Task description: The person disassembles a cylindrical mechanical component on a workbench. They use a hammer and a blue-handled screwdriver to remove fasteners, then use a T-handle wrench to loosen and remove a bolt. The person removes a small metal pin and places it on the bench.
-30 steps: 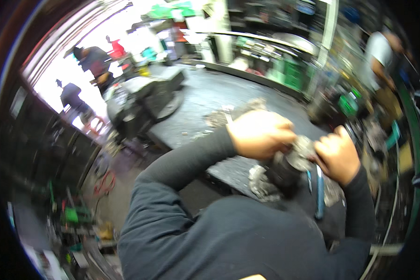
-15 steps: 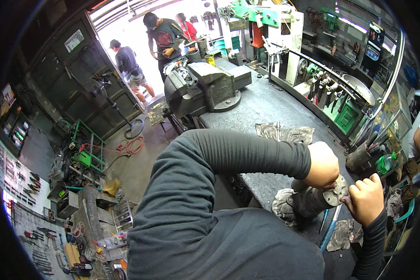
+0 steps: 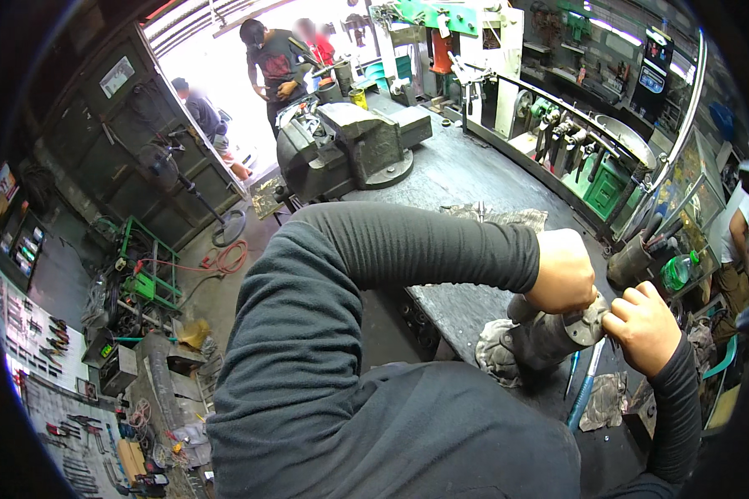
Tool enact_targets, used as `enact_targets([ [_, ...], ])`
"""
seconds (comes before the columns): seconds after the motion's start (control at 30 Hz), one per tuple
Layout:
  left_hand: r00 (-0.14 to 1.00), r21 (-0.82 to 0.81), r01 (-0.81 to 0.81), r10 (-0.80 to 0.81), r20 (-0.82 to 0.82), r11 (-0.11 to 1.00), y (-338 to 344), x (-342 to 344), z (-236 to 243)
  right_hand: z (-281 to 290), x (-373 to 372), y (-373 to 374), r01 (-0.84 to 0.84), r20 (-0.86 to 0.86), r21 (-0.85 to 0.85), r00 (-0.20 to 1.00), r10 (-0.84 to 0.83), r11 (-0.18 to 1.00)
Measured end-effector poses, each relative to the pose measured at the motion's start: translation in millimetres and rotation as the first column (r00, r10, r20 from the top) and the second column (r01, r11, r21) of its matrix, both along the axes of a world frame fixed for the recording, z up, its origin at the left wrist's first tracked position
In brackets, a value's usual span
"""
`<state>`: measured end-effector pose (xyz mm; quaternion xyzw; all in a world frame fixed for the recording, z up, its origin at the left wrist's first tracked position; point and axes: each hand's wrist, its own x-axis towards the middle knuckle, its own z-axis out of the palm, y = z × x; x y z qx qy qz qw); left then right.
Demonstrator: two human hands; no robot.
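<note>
A dark metal cylinder (image 3: 541, 343) lies on the workbench, its round, holed end face turned toward my right. My left hand (image 3: 562, 273) reaches across from the left, with fingers curled down at the upper edge of that face. Against the face's right side, my right hand (image 3: 643, 328) is closed, thumb and fingers pinched together. Whatever is between the fingers of either hand is too small or hidden to make out. A crumpled grey rag (image 3: 498, 353) lies against the cylinder's left side. Just below the end face rests a tool with a blue grip (image 3: 582, 397), beside a thin blue-handled tool (image 3: 572, 373).
A big bench vise (image 3: 366, 145) stands at the bench's far left. Cloths (image 3: 495, 216) lie beyond my left forearm, and another rag (image 3: 605, 401) is near my right wrist. A green bottle (image 3: 679, 271) and tool can (image 3: 631, 262) stand right. People (image 3: 276, 71) are by the doorway.
My right hand has moved in closer to the end face, its raised finger now folded down. My left hand stays at the face. The whole view has shifted slightly.
</note>
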<state>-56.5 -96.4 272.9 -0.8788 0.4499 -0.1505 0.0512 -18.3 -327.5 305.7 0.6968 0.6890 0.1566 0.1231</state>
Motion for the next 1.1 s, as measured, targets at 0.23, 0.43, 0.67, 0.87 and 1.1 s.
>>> enact_targets([
  [0.23,0.976,-0.035,-0.189,0.183,-0.118,0.981,-7,-17,11,4,-5,-6,0.199,-0.156,0.089,0.970,-0.184,0.976],
  [0.43,0.989,0.019,0.123,-0.124,0.078,0.992,2,-2,4,-14,-2,-4,0.146,-0.032,0.071,0.989,-0.144,0.987],
  [0.67,0.978,-0.042,-0.150,0.143,-0.150,0.988,-4,-5,7,-7,1,-4,0.019,-0.019,0.065,1.000,-0.018,0.998],
  [0.87,1.000,0.072,-0.022,0.023,-0.009,0.997,8,-7,15,-3,4,-7,0.110,-0.097,0.116,0.990,-0.099,0.987],
  [1.1,0.971,0.045,-0.095,0.102,-0.215,0.995,-4,4,10,-19,9,-8,0.100,0.002,0.085,0.995,-0.100,0.991],
])
